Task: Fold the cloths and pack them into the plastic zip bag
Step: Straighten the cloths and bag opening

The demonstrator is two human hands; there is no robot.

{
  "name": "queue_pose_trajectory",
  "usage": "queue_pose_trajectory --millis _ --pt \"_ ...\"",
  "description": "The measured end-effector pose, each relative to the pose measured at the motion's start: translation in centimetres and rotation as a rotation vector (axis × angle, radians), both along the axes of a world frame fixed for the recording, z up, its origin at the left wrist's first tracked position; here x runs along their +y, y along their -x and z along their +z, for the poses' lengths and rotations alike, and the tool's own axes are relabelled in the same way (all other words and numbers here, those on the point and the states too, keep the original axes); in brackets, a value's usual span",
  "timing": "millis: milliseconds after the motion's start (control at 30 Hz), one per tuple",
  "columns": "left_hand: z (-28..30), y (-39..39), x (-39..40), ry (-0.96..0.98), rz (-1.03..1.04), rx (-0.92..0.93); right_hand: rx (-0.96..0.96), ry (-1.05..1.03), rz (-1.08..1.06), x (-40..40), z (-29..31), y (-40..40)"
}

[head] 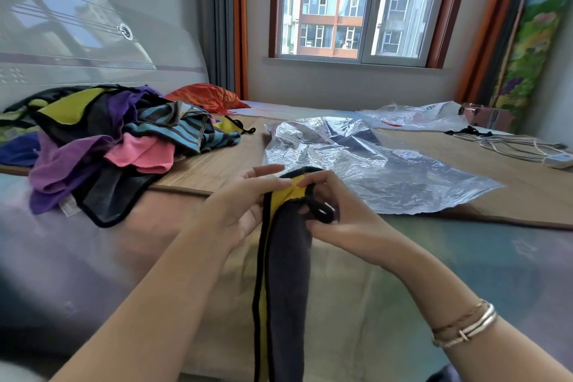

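From my remote seat I see a bed [403, 273] with a woven mat [511, 164] and pale headboard [93, 40], a daylit window [356, 3] onto apartment blocks, orange curtains [240, 22], and what may be a painted panel [536, 25].

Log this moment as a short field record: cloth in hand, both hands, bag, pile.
cloth in hand: yellow and grey cloth, black-edged, hanging down lengthwise
left hand: grip on the cloth's top edge
right hand: pinches the top edge beside its black loop
plastic zip bag: lies flat on the mat, something dark inside
cloth pile: unfolded, to the left
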State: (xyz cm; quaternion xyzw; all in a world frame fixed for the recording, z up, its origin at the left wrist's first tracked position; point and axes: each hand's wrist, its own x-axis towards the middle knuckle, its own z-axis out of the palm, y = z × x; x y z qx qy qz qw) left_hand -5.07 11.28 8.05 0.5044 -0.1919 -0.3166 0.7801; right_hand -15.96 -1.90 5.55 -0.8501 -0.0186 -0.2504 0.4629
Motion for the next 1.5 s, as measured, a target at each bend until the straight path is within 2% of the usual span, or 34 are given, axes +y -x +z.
queue_pose_trajectory --millis 100,333,467,700,800,867,933,1033,1100,1167,1233,1300,1433,1500 --pt "-0.2 0.0 0.4 -0.010 -0.055 -0.056 -0.106 0.058 -0.093 -0.4 0.1 -0.1" --pt "-0.6 1.3 0.1 0.086 -0.074 -0.165 -0.177 0.209 -0.348 -0.3 0.3 -0.5" --pt "-0.1 1.9 0.1 0.153 -0.115 -0.180 -0.228 0.210 -0.492 -0.3 0.6 -0.8" --pt "0.1 2.1 0.5 0.215 -0.261 -0.255 -0.276 0.123 -0.603 -0.4 0.5 -1.0" --pt "-0.1 2.3 0.4 0.198 -0.262 -0.374 -0.268 0.069 -0.626 -0.8 0.6 -0.8" --pt "-0.2 2.2 0.2 0.188 -0.174 -0.410 -0.245 -0.060 -0.570 -1.1 0.7 -0.6" --pt "-0.1 1.8 0.1 0.218 -0.097 -0.362 -0.195 -0.262 -0.461 -1.2 0.9 -0.3" --pt "0.5 1.4 0.4 0.339 -0.084 -0.249 -0.078 -0.608 -0.150 -1.7 0.8 0.3" --pt "1.0 1.1 0.8 0.433 -0.097 -0.186 0.122 -0.701 0.098 -2.1 0.2 0.9" --pt "1.4 0.5 1.0 0.479 -0.041 -0.114 0.365 -0.677 0.228 -1.8 -0.3 1.5" --pt "1.3 -0.4 1.0 0.432 0.046 -0.062 0.438 -0.624 0.216 -1.6 -0.8 1.7" --pt "0.9 -1.0 1.0 0.246 0.049 -0.105 0.348 -0.652 0.165 -1.5 -0.6 1.7" --pt "-0.6 -0.6 0.8 -0.247 -0.216 -0.098 0.052 -0.821 0.063 -1.7 1.1 2.2" --pt "-1.0 0.3 0.8 -0.322 -0.350 -0.115 -0.013 -0.856 -0.025 -2.5 1.5 2.5"
